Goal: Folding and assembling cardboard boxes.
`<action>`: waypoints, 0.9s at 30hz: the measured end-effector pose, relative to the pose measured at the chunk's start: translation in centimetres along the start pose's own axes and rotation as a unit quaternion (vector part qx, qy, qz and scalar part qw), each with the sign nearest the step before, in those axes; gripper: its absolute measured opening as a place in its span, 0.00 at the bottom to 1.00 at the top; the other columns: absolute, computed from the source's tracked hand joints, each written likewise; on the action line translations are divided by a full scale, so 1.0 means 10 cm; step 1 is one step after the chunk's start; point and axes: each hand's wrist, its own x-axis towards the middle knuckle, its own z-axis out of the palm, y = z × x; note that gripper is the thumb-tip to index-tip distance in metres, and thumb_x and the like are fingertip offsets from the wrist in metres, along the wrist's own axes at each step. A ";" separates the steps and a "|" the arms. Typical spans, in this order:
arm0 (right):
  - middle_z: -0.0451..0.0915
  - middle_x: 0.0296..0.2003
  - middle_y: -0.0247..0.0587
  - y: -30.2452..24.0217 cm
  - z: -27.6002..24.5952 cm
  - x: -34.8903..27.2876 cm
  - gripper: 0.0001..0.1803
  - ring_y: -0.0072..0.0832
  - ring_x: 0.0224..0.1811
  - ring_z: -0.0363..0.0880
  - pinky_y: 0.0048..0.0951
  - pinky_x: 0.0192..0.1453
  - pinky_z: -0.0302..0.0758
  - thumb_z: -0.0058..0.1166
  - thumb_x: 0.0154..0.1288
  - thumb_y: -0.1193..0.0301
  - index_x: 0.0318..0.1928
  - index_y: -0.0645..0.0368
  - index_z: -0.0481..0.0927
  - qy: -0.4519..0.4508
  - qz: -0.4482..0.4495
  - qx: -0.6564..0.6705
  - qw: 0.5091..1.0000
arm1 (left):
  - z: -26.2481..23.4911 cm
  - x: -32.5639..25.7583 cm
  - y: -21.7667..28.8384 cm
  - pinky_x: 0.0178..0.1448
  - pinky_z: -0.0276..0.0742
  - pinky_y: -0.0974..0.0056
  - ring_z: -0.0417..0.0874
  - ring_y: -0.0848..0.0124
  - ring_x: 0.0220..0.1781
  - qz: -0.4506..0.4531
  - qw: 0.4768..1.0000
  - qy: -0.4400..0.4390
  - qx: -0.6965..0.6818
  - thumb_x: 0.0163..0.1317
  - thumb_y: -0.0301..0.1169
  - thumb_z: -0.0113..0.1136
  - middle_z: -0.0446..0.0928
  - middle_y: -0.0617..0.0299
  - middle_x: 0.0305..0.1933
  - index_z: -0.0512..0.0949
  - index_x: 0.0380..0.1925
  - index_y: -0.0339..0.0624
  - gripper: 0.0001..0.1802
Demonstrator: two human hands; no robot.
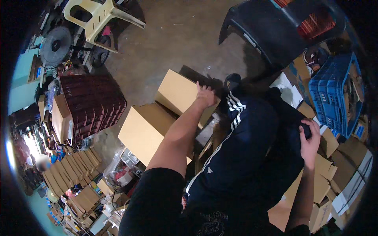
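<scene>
My left hand point(205, 95) rests flat on the raised flap of a large brown cardboard box point(146, 128) that stands on the floor in front of me, fingers spread over the flap's edge. My right hand point(310, 138) is down at my right side, curled around a small black object point(306, 129) that lies against my dark trousers. My leg in dark trousers with white stripes point(236, 149) stretches between the two hands. What the black object is cannot be made out.
A dark red stack of crates point(92, 104) stands to the left, with a fan point(56, 45) and a pale plastic chair point(94, 15) beyond. A blue crate point(334, 94) and flattened cardboard pieces point(325, 173) lie on the right. Rows of small cartons point(71, 169) sit lower left.
</scene>
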 end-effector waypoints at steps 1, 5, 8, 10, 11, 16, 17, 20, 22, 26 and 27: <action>0.85 0.53 0.47 0.01 -0.01 -0.01 0.10 0.46 0.63 0.79 0.41 0.73 0.70 0.65 0.69 0.74 0.49 0.61 0.84 0.001 0.002 0.000 1.000 | 0.00 0.04 0.03 0.82 0.32 0.16 0.55 0.51 0.88 -0.017 0.999 -0.034 -0.017 0.70 0.49 0.59 0.65 0.54 0.82 0.73 0.75 0.58 0.34; 0.84 0.53 0.48 0.13 -0.03 -0.05 0.10 0.45 0.63 0.79 0.39 0.73 0.70 0.64 0.69 0.74 0.49 0.62 0.84 0.009 0.011 -0.016 1.000 | 0.12 -0.06 0.10 0.81 0.37 0.15 0.59 0.53 0.86 -0.021 0.999 -0.019 -0.020 0.72 0.43 0.57 0.67 0.57 0.81 0.76 0.73 0.57 0.29; 0.84 0.54 0.48 0.17 -0.05 -0.06 0.10 0.44 0.64 0.79 0.38 0.73 0.69 0.64 0.69 0.75 0.50 0.62 0.84 0.006 0.015 -0.010 1.000 | 0.21 -0.11 0.03 0.80 0.41 0.14 0.60 0.54 0.86 -0.016 0.995 -0.097 0.017 0.71 0.41 0.60 0.67 0.58 0.81 0.75 0.73 0.57 0.30; 0.84 0.54 0.48 0.20 -0.06 -0.06 0.10 0.44 0.64 0.79 0.39 0.73 0.69 0.64 0.69 0.75 0.50 0.62 0.84 0.008 0.018 -0.004 1.000 | 0.31 -0.09 0.00 0.80 0.46 0.16 0.61 0.53 0.85 -0.004 0.998 -0.065 0.024 0.69 0.39 0.63 0.66 0.56 0.81 0.74 0.74 0.58 0.32; 0.84 0.53 0.48 0.21 -0.05 -0.07 0.10 0.45 0.63 0.80 0.39 0.72 0.71 0.64 0.69 0.75 0.49 0.62 0.84 0.014 0.010 -0.005 1.000 | 0.38 -0.08 -0.07 0.80 0.46 0.16 0.61 0.53 0.85 -0.007 0.998 -0.065 0.027 0.69 0.39 0.63 0.66 0.56 0.81 0.74 0.74 0.58 0.32; 0.84 0.52 0.49 0.28 0.00 -0.12 0.10 0.46 0.60 0.81 0.39 0.69 0.72 0.65 0.68 0.75 0.49 0.62 0.84 0.037 -0.002 0.012 0.999 | 0.49 -0.09 -0.73 0.83 0.48 0.24 0.53 0.46 0.87 0.001 0.982 0.130 -0.135 0.55 0.56 0.79 0.58 0.54 0.85 0.66 0.79 0.61 0.53; 0.84 0.53 0.49 0.36 -0.03 -0.17 0.10 0.45 0.62 0.81 0.38 0.71 0.71 0.64 0.68 0.76 0.49 0.62 0.84 0.037 0.019 -0.002 0.999 | 0.27 -0.15 -0.68 0.82 0.49 0.22 0.51 0.44 0.88 -0.043 0.985 0.130 -0.104 0.57 0.56 0.77 0.55 0.55 0.86 0.65 0.80 0.63 0.52; 0.85 0.53 0.48 0.40 -0.02 -0.23 0.10 0.46 0.62 0.81 0.39 0.71 0.71 0.64 0.68 0.76 0.49 0.62 0.84 0.048 0.014 0.004 0.999 | -0.06 -0.51 -1.04 0.82 0.46 0.21 0.45 0.40 0.89 -0.099 0.990 0.093 0.026 0.56 0.57 0.77 0.48 0.56 0.89 0.60 0.81 0.68 0.55; 0.85 0.51 0.48 0.42 0.00 -0.24 0.10 0.47 0.59 0.81 0.39 0.69 0.73 0.65 0.67 0.76 0.48 0.62 0.84 0.065 -0.006 0.014 0.998 | -0.13 -0.58 -1.14 0.84 0.38 0.21 0.36 0.39 0.90 -0.057 0.987 0.003 0.148 0.51 0.61 0.79 0.39 0.57 0.91 0.55 0.84 0.72 0.62; 0.85 0.51 0.49 0.38 -0.02 -0.27 0.10 0.46 0.59 0.82 0.40 0.69 0.73 0.64 0.66 0.77 0.48 0.62 0.84 0.049 0.019 0.024 0.998 | 0.03 -0.44 -1.16 0.86 0.39 0.26 0.46 0.40 0.89 -0.107 0.986 0.085 0.092 0.54 0.70 0.73 0.50 0.53 0.89 0.52 0.84 0.70 0.62; 0.85 0.51 0.49 0.34 -0.01 -0.27 0.11 0.46 0.59 0.82 0.40 0.69 0.73 0.64 0.66 0.76 0.48 0.62 0.84 0.043 0.017 0.033 0.998 | 0.00 -0.39 -1.37 0.86 0.39 0.26 0.46 0.40 0.89 -0.104 0.987 0.084 0.091 0.54 0.70 0.73 0.50 0.53 0.89 0.52 0.84 0.70 0.62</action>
